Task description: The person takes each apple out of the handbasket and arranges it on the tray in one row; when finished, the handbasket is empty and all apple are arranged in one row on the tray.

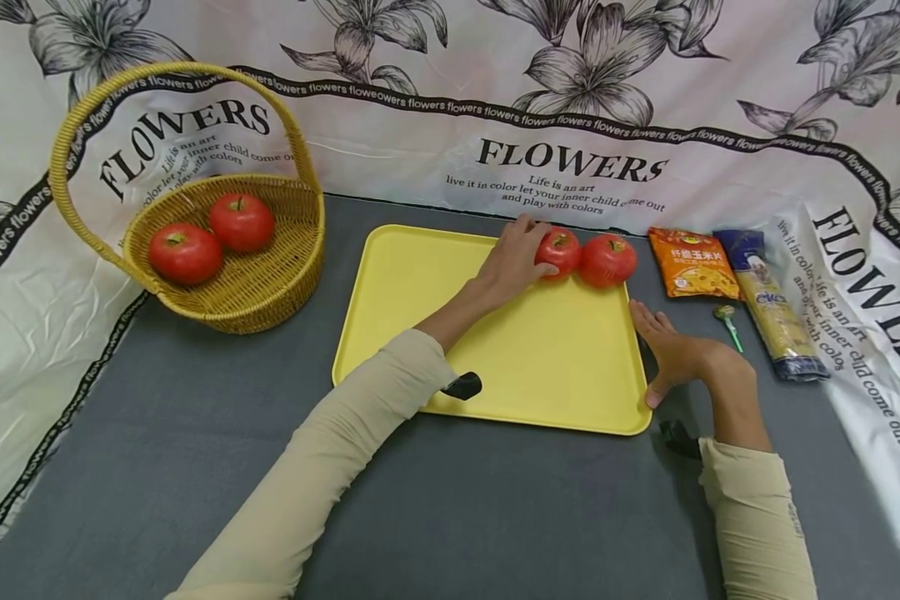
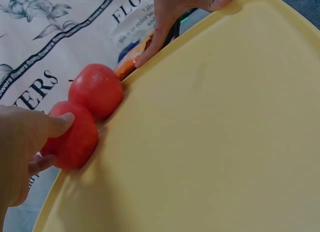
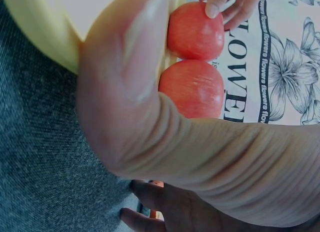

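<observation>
My left hand (image 1: 512, 260) reaches over the yellow tray (image 1: 450, 350) and holds a red apple (image 1: 558, 253) at the tray's far edge, thumb on its near side. A second red apple (image 1: 607, 261) sits right beside it at the far right corner. In the left wrist view the held apple (image 2: 75, 137) touches its neighbour (image 2: 97, 91). My right hand (image 1: 675, 354) is at the tray's right edge with fingers spread and thumb at the rim. That thumb (image 3: 120, 81) fills much of the right wrist view.
A yellow wicker basket (image 1: 285, 275) with a tall handle stands at the left, holding two red apples (image 1: 186, 253). Right of the tray lie an orange snack bag (image 1: 693, 263), a small green-stemmed item (image 1: 729, 325) and a long pasta packet (image 1: 771, 304). Flowered cloth backs the grey table (image 1: 495, 517).
</observation>
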Demonstrator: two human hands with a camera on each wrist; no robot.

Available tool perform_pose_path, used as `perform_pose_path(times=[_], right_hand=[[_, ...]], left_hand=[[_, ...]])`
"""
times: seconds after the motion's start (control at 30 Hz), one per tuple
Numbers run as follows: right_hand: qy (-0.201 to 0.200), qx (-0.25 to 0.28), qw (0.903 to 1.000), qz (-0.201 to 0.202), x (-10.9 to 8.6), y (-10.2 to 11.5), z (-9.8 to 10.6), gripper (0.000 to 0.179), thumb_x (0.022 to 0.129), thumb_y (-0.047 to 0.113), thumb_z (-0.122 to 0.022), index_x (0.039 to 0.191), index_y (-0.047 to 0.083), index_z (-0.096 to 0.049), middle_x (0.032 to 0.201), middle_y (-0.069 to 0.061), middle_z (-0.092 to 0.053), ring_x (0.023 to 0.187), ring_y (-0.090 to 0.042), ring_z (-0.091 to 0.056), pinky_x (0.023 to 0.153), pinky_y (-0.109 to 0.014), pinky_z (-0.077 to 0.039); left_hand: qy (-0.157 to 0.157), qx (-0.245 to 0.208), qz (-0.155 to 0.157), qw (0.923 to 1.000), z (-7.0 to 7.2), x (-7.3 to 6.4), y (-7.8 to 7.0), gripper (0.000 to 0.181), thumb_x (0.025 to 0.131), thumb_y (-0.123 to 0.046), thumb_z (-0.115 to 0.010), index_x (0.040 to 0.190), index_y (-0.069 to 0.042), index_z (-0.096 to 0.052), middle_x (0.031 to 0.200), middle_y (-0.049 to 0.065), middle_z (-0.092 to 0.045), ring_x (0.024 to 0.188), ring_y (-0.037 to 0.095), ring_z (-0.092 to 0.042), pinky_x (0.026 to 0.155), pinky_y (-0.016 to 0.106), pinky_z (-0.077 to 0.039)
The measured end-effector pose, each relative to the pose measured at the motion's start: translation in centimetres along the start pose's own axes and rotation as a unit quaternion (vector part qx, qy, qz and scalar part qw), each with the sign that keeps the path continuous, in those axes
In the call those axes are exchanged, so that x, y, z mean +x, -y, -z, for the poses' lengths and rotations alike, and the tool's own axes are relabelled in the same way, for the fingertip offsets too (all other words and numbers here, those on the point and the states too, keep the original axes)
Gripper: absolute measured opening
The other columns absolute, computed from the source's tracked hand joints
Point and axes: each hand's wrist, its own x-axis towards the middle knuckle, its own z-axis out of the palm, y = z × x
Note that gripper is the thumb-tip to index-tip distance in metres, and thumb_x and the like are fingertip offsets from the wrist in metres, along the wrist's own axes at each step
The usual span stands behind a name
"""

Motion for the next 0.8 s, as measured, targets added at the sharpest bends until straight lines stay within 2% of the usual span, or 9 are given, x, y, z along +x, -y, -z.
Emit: perform_pose_path(times=[0.17,0.33,0.43,0.6,0.7,0.8], right_hand=[[0.002,0.005,0.9998,0.020,-0.5,1.2,0.2,0.163,0.061,0.046,-0.095,0.162,0.017,0.029,0.169,-0.018,0.035,0.152,-0.050,0.033,0.111,-0.085,0.007],[0.006,0.010,0.9999,0.005,-1.4,2.9,0.4,0.163,0.060,0.047,-0.094,0.162,0.015,0.029,0.169,-0.021,0.033,0.152,-0.052,0.031,0.111,-0.085,0.008],[0.010,0.011,0.9999,0.000,-1.9,3.9,0.6,0.164,0.059,0.049,-0.093,0.162,0.013,0.028,0.168,-0.023,0.032,0.152,-0.054,0.029,0.112,-0.085,0.007],[0.017,-0.010,0.9996,-0.019,-2.3,5.3,1.0,0.165,0.057,0.044,-0.095,0.161,0.006,0.027,0.168,-0.028,0.027,0.153,-0.059,0.022,0.115,-0.084,0.000],[0.017,-0.015,0.9995,-0.020,-2.2,5.3,1.0,0.165,0.057,0.043,-0.095,0.161,0.004,0.027,0.168,-0.029,0.026,0.153,-0.059,0.022,0.115,-0.084,-0.001],[0.014,-0.003,0.9998,-0.011,-2.1,4.7,0.8,0.165,0.057,0.045,-0.095,0.162,0.008,0.027,0.168,-0.027,0.029,0.153,-0.057,0.025,0.112,-0.085,0.003]], left_hand=[[-0.008,0.021,0.001,0.9997,0.3,-0.1,0.0,0.073,0.093,-0.043,-0.077,0.154,-0.017,-0.049,0.143,0.011,-0.049,0.130,0.027,-0.048,0.102,0.033,-0.057],[-0.014,0.051,-0.011,0.9986,1.1,-0.1,-0.3,0.076,0.093,-0.048,-0.076,0.157,-0.019,-0.046,0.149,0.012,-0.046,0.133,0.029,-0.047,0.094,0.035,-0.061],[-0.011,0.073,-0.020,0.9971,2.0,-0.3,-0.6,0.076,0.093,-0.050,-0.075,0.157,-0.019,-0.046,0.155,0.013,-0.044,0.136,0.030,-0.048,0.097,0.036,-0.061],[0.004,0.120,-0.047,0.9916,3.7,-1.1,-0.9,0.082,0.091,-0.056,-0.074,0.158,-0.021,-0.045,0.161,0.014,-0.041,0.143,0.034,-0.047,0.111,0.041,-0.055],[-0.001,0.127,-0.067,0.9896,4.8,-2.1,-0.8,0.083,0.090,-0.056,-0.075,0.159,-0.022,-0.045,0.162,0.015,-0.041,0.145,0.035,-0.046,0.113,0.045,-0.053],[-0.017,0.119,-0.087,0.9889,6.0,-3.2,-0.5,0.080,0.090,-0.054,-0.076,0.158,-0.022,-0.047,0.162,0.016,-0.042,0.146,0.036,-0.045,0.114,0.048,-0.051]])
